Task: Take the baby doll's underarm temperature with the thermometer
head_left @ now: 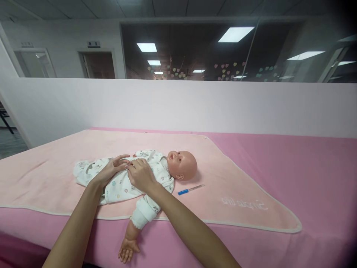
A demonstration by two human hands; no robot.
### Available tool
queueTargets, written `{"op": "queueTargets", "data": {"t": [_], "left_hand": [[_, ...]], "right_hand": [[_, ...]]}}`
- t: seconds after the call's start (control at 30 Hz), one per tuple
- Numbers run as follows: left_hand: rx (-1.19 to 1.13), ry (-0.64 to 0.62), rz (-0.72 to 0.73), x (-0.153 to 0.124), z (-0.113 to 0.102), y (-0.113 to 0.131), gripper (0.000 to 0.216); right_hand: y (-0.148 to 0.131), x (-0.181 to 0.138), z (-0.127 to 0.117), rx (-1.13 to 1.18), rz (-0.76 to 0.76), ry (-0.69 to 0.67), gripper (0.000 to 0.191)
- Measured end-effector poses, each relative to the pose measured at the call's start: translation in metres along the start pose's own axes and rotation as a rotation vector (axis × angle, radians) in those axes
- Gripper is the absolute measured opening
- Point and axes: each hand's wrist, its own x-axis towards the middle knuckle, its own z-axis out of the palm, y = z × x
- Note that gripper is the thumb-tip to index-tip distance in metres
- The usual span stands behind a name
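A baby doll point(182, 165) lies on its back, its head to the right and its legs to the left. It wears a white printed baby shirt point(122, 188). My left hand point(111, 170) rests over the doll's lower belly, its thumb and forefinger pinched at the shirt front and its other fingers stretched out. Just right of it, my right hand point(141, 174) has its fingers curled on the same shirt front. The fingertips of both hands nearly meet, and what lies between them is hidden. One doll arm point(131, 238) reaches toward me.
A thermometer with a blue end point(191, 189) lies near the doll's head. Beneath everything is a peach blanket point(240, 190) with white edging, spread over a pink sheet point(315, 175). A white partition point(195, 106) with glass above stands behind the bed.
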Motion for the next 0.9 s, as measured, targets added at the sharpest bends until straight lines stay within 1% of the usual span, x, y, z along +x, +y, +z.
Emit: {"op": "queueTargets", "data": {"t": [0.17, 0.3, 0.53, 0.73, 0.9], "left_hand": [[0.024, 0.061, 0.025, -0.0018, 0.0018, 0.0018, 0.064], [-0.012, 0.069, 0.010, -0.0022, 0.0017, 0.0021, 0.067], [-0.042, 0.007, 0.006, -0.0014, 0.0016, -0.0001, 0.056], [0.001, 0.022, 0.015, -0.0030, 0.0035, 0.0017, 0.053], [-0.002, 0.017, 0.011, -0.0023, 0.0022, 0.0008, 0.053]], "right_hand": [[0.0017, 0.0009, 0.0004, 0.032, 0.016, -0.016, 0.017], [0.0024, 0.0014, -0.0009, 0.049, 0.025, -0.019, 0.015], [0.0026, 0.0011, -0.0005, 0.027, 0.064, -0.033, 0.018], [0.0022, 0.0012, -0.0019, 0.066, 0.130, -0.035, 0.015], [0.0007, 0.0002, -0.0025, 0.042, 0.202, -0.059, 0.020]]}}
